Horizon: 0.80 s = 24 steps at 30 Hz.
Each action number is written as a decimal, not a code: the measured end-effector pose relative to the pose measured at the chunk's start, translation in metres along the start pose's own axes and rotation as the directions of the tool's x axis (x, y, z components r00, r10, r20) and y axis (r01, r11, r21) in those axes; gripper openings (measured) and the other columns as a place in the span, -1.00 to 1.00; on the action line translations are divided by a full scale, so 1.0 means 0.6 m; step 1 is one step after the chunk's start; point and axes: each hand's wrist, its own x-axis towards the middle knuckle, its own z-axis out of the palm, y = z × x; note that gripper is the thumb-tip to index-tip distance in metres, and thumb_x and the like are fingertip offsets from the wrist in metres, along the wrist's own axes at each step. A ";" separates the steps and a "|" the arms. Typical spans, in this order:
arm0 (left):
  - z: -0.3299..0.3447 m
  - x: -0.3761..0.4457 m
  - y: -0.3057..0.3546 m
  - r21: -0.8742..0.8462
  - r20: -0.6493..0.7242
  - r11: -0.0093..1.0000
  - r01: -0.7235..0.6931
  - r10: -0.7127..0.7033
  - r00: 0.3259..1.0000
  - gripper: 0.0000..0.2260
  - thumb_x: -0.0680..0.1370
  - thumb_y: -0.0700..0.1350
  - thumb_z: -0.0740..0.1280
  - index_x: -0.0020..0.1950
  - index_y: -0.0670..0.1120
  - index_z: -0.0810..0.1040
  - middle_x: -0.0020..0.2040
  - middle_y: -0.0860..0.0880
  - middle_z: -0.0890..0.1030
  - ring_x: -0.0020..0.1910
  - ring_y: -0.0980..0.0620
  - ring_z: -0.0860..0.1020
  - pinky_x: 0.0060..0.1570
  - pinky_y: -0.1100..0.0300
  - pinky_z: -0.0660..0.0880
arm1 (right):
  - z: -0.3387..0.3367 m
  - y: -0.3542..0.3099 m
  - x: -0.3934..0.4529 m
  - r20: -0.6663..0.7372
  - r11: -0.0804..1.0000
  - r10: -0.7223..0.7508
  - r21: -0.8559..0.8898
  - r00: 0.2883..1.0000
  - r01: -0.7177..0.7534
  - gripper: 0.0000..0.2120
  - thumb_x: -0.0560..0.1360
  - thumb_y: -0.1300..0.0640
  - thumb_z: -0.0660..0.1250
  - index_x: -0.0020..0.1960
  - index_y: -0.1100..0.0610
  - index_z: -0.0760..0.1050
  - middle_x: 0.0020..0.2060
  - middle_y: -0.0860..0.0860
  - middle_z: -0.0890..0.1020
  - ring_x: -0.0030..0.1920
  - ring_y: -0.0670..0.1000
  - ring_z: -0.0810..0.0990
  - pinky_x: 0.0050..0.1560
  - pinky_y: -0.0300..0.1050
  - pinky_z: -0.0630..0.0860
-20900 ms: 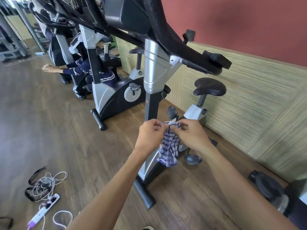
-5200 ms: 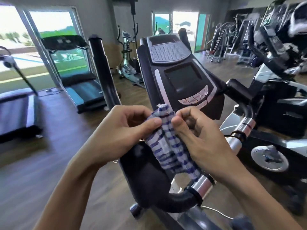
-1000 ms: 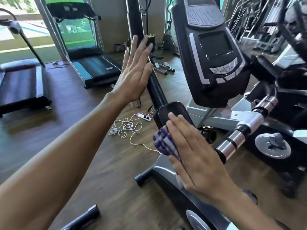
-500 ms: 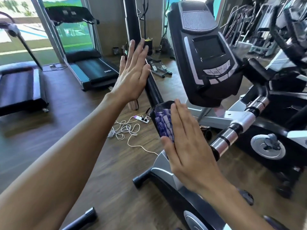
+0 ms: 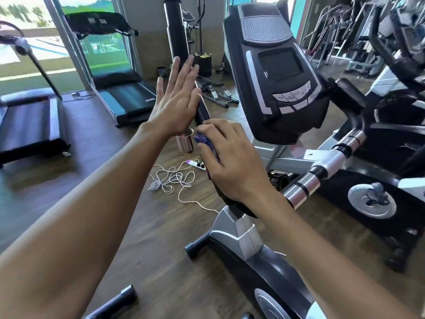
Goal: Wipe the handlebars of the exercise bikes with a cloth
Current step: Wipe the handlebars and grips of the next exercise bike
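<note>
Passing first over the treadmills (image 5: 119, 88) by the windows at the far left, idle and well apart from the work. Reaching next the left hand (image 5: 179, 100): released, fingers straight and together, palm laid flat against the black foam handlebar (image 5: 177, 38) of the nearest exercise bike (image 5: 250, 245), steadying the upright much as half a second ago.

Looking down past that wrist to the only container in sight: a small pinkish cup (image 5: 185, 142) standing on the wooden floor (image 5: 103, 146) just beside the bar's lower run. Something dark and reddish showing at its rim, too small to name. To its right, a power strip (image 5: 197, 165) with a loose white cable (image 5: 170, 180) tangled in front of it.

Coming then to the cloth (image 5: 204, 143), blue-and-purple checked, bunched against the handlebar just below the left hand and mostly hidden. Noting the change here: flat and straight-fingered over the cloth at the bar's bend a moment back, the right hand (image 5: 230, 162) now curled, clasping the cloth around the foam and sitting a little higher on the bar. Reading that as a shift from pressing on one face to wrapping the bar, probably for a stroke up along it; the upper length under and above the left palm likely left to do, so that hand will have to move aside.

Ending at the right with the console (image 5: 276, 72) and the chrome grip (image 5: 305, 183) of the other handlebar, neither touched by cloth or hand.
</note>
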 end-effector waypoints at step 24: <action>0.048 -0.119 0.209 0.366 -0.011 0.864 0.346 -0.367 0.930 -0.51 0.72 0.08 -0.03 0.56 -0.11 0.33 0.66 -0.04 0.15 0.66 -0.06 -0.01 0.52 -0.18 0.14 | -0.053 0.189 -0.178 0.045 0.859 -0.426 -0.295 0.904 0.419 -0.55 0.71 -0.06 0.05 0.08 0.24 0.58 -0.14 0.15 0.64 -0.16 0.21 0.59 -0.16 0.07 0.52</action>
